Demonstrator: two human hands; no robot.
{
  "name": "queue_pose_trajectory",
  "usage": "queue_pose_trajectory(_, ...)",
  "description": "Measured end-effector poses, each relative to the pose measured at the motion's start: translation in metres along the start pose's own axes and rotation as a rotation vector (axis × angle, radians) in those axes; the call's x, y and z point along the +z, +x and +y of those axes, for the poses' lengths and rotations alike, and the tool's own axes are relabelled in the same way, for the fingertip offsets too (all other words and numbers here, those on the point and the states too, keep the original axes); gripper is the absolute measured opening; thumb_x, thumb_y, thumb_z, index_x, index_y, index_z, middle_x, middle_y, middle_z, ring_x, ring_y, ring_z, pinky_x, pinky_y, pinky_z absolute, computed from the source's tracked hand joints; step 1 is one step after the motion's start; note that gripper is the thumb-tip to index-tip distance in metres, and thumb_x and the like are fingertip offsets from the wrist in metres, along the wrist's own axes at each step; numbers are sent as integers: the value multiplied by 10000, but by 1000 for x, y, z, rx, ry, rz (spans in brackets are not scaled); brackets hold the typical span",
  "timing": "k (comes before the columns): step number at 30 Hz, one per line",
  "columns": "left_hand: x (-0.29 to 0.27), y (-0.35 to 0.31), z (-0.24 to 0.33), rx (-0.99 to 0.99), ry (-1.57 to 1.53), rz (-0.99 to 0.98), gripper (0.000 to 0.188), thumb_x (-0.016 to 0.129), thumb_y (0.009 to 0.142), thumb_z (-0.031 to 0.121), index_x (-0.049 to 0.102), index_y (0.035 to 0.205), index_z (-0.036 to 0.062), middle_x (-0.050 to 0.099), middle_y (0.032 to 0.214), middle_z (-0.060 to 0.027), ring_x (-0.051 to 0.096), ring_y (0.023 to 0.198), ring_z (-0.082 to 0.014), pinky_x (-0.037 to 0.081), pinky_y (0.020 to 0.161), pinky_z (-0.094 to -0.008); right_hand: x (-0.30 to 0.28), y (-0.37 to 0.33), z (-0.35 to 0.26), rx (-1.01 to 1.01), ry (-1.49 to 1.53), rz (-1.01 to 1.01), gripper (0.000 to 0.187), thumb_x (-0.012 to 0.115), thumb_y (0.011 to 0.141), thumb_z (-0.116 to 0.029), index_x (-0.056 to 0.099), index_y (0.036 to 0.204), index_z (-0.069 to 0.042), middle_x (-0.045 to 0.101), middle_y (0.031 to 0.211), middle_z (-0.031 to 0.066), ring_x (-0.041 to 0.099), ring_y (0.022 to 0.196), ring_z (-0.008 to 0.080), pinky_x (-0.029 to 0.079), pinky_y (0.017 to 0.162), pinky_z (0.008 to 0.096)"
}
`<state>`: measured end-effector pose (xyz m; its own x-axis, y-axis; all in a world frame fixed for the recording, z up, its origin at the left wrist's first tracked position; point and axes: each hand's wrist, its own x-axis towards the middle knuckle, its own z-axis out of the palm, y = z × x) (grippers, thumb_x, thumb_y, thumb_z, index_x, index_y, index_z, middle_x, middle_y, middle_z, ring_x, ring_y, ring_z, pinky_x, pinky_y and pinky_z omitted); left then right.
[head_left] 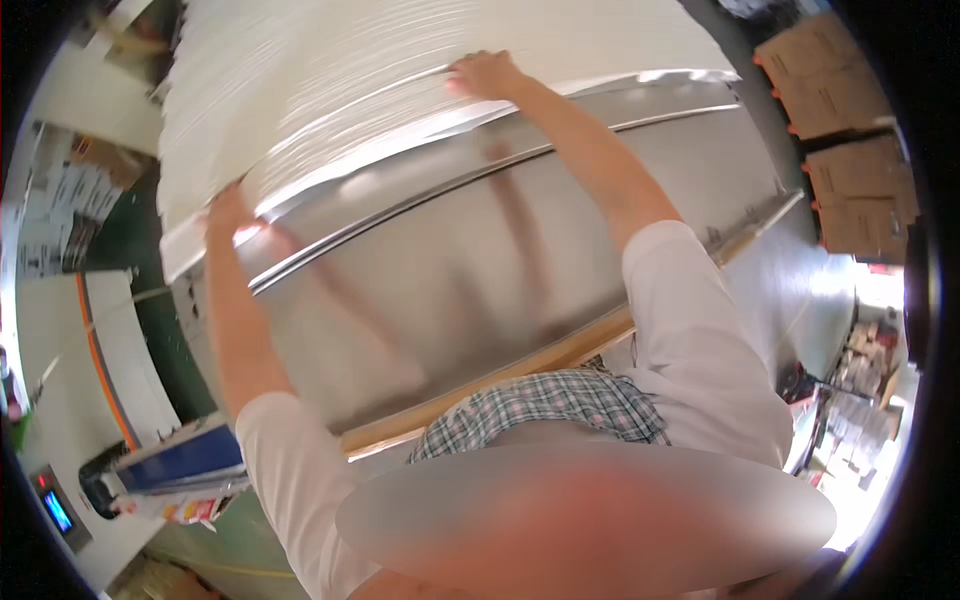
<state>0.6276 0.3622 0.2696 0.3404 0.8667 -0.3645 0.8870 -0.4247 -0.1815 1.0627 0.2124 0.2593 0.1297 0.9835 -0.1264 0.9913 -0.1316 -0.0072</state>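
Observation:
A wide pile of thin white sheets [330, 60], its surface finely rippled, lies over the far part of a shiny metal table [440, 260]. My right hand [485, 75] reaches to the pile near its middle, fingers curled and pinched on the edge of a white sheet. At the left side, my left hand [228, 212] is closed at the same sheet's edge, its fingertips partly hidden. A thin dark line of that edge runs between both hands. Both arms show as blurred reflections in the metal.
A metal rail [400, 212] crosses the tabletop, and a wooden strip [570, 350] borders its near side. Cardboard boxes [825, 75] are stacked at the right. On the left stand a white machine with an orange stripe [88, 310] and a small lit screen [57, 511].

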Motion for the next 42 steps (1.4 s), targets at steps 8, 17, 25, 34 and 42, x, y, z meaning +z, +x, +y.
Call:
queue_pose_trajectory(8,-19,-17,41,-262,26,-125,1150,825,444,131,134,1362,154,275,1371,-147,243,1255,-393,276,990,-566,-40,-46,185,-108,-14,-228,805,618,629,-586,371,1293,-203,440,1263,57,374,1194,259,310,922,493)
queue_pose_trajectory(17,39,13,-34,-239,88,-104,1134,803,436,50,146,1351,186,270,1376,-90,244,1267,-319,253,1026,-488,-37,-86,441,297,-348,-555,1110,848,366,-265,278,1317,-198,375,1294,75,355,1181,323,371,902,533)
queue_pose_trajectory(25,51,4,-42,-66,-211,201,898,782,451,103,369,1247,148,435,1252,-114,353,1187,-340,276,1005,-417,-17,-116,506,321,-141,-137,835,789,446,-81,457,1209,-148,450,1196,136,374,1147,329,282,986,437)
queue_pose_trajectory(34,80,8,-56,-46,-110,534,645,690,596,166,452,1195,123,457,1230,-160,392,1162,-338,273,997,-416,22,-142,558,226,-361,236,602,723,598,-175,465,1141,-140,460,1165,113,414,1117,282,355,924,406)
queue_pose_trajectory(42,43,-25,-48,-101,1,646,590,685,638,160,457,1179,91,467,1210,-169,418,1132,-351,328,961,-422,43,-142,608,200,-306,446,699,684,618,-115,403,1258,-123,429,1256,129,377,1188,296,292,1003,387)
